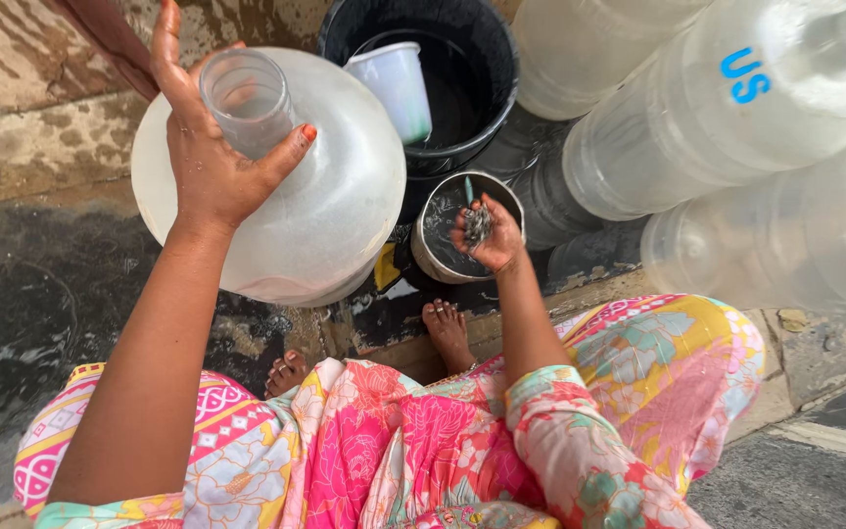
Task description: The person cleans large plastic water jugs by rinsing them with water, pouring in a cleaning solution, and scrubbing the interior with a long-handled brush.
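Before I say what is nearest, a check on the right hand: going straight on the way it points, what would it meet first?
The right hand, clutching a dark scrubber, points into the small metal pot. It would probably meet the pot's wet inside first, though depth is unclear.

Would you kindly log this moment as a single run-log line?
left hand: grips neck of large clear jug | right hand: holds grey scrubber over small metal bowl | behind: black bucket with plastic cup

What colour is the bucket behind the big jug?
Black. The bucket shows best in the head view, with a pale plastic cup inside.
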